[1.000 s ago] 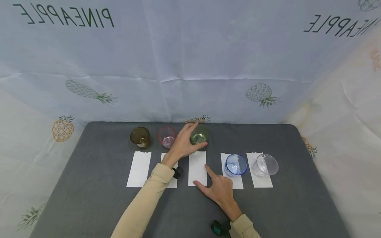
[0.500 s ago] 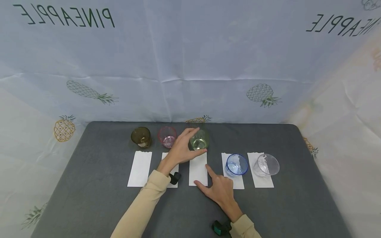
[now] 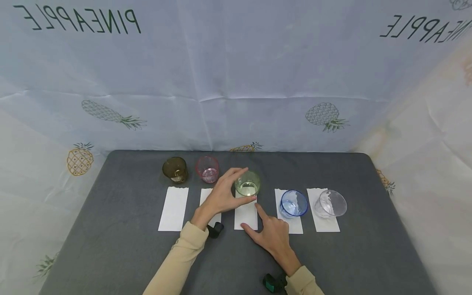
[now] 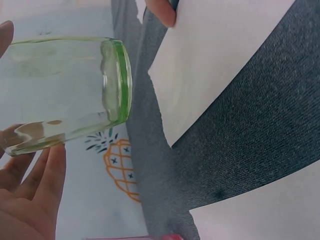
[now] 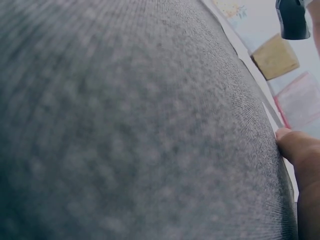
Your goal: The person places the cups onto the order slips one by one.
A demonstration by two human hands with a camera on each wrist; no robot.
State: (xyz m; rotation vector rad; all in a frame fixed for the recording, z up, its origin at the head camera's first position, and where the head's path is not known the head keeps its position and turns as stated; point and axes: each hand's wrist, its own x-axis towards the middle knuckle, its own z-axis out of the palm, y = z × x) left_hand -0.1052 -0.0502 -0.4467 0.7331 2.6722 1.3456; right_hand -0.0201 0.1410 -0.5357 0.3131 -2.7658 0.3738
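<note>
My left hand (image 3: 222, 196) grips a green glass (image 3: 248, 180) between thumb and fingers, above the far end of the middle white paper strip (image 3: 245, 217). In the left wrist view, the green glass (image 4: 65, 85) is held clear of the grey tabletop, its thick green base facing the table. My right hand (image 3: 271, 234) rests on the table, with thumb and index finger spread and their tips at the right edge of that strip. The right wrist view shows a finger or thumb (image 5: 306, 155) of the right hand low against the tabletop.
A brown glass (image 3: 175, 169) and a pink glass (image 3: 207, 169) stand at the back left, behind two more paper strips (image 3: 173, 209). On the right, a blue glass (image 3: 293, 203) and a clear glass (image 3: 330, 203) stand on strips. A pineapple-print cloth (image 3: 221, 73) hangs behind the grey table (image 3: 110, 229).
My left hand has brought the green glass from the back of the table toward me, to the middle strip's far end. The right hand has stayed in place.
</note>
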